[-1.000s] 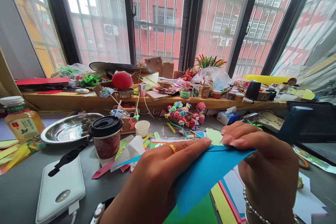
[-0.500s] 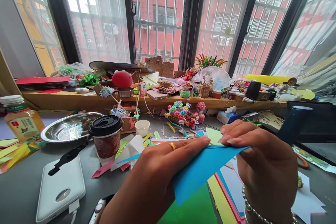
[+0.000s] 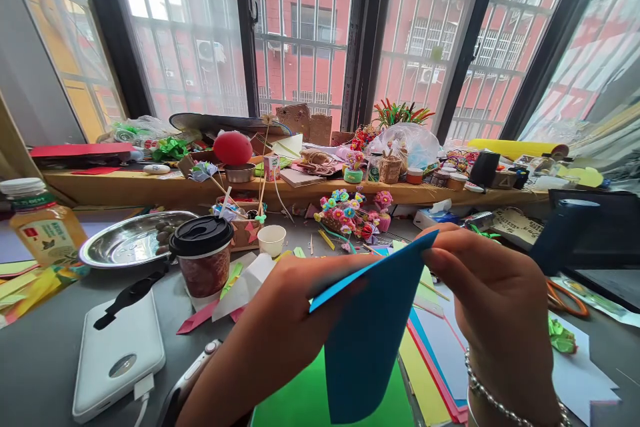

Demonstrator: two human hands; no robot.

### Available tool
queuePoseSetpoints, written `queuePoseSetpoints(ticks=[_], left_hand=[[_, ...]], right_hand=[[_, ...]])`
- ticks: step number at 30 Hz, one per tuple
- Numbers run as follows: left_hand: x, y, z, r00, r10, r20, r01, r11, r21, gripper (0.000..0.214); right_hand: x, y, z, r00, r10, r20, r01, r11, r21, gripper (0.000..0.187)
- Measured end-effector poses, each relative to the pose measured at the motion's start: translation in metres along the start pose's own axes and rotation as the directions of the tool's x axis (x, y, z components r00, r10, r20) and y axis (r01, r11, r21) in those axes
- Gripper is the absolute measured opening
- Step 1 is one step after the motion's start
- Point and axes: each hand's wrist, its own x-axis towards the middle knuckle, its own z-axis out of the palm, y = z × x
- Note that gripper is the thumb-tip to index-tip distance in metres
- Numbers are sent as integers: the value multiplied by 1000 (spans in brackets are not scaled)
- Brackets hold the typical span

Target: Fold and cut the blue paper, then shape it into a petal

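Currently, the paper (image 3: 367,347) is being held up above the desk (image 3: 35,360), over a green sheet (image 3: 287,397), with its main panel hanging down and a lighter strip running along the top. The upper right corner is being pinched by the right grip (image 3: 487,283), closed narrowly between thumb and finger. The paper is also being supported by the left grip (image 3: 295,300), whose fingers are being partly covered by it; how firmly that grip is closed cannot be told. Judging by this, a fold is being worked or adjusted, though whether a crease is being pressed cannot be made out. Seemingly, steady support on the left and careful alignment of the pinched corner are being called for before any firm pressing, since the loose panel could easily be skewed.
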Motion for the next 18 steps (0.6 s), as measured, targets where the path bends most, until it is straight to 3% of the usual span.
queuePoseSetpoints(ticks=[8,14,18], left_hand=[[2,0,1,996,-23,-89,38,986,162,22],[4,-3,-2,977,-133,-164,161,973,166,26],[3,-7,-3,969,-148,-197,182,970,164,25]], right_hand=[[0,-4,9,985,1,-174,-12,998,-61,8],[4,0,4,993,115,-20,-117,984,-137,9],[3,3,5,990,130,-47,-136,976,-172,11]])
